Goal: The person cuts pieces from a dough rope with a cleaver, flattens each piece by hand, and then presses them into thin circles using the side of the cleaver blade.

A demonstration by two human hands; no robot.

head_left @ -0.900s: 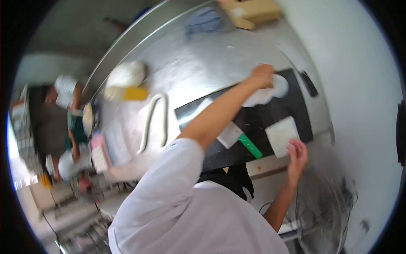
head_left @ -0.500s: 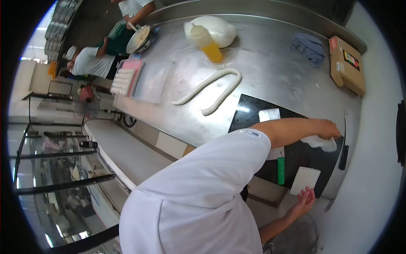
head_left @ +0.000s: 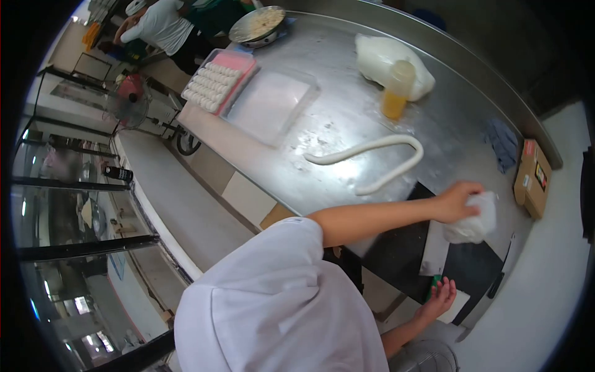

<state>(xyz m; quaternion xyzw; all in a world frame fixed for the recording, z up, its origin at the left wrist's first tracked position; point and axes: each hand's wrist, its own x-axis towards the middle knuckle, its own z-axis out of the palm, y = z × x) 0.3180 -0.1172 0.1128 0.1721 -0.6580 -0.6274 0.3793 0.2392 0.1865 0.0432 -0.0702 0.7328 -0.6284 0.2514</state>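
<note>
My left hand (head_left: 460, 203) grips a crumpled white cloth-like bundle (head_left: 476, 222) above the black board (head_left: 396, 255). Under and beside it on the board lies a wide metal blade (head_left: 435, 253) with a green handle (head_left: 436, 284). My right hand (head_left: 440, 296) is open, palm up with fingers apart, by the green handle and partly over a white square slab (head_left: 457, 306). A black-handled knife (head_left: 495, 286) lies along the board's right side. The pale dough rope (head_left: 362, 149) lies bent on the steel table, touched by neither hand.
Behind the rope stand an oil bottle (head_left: 396, 93) and a plastic-covered white mass (head_left: 375, 59). A blue cloth (head_left: 501, 146) and a cardboard box (head_left: 533, 177) are at the right. Farther left sit a tray of dough balls (head_left: 214, 84), a bowl (head_left: 257, 28) and a person (head_left: 162, 28).
My left hand has lifted the white bundle off the black board. The view has shifted, so the table and its objects appear at other places. My right hand stays open.
</note>
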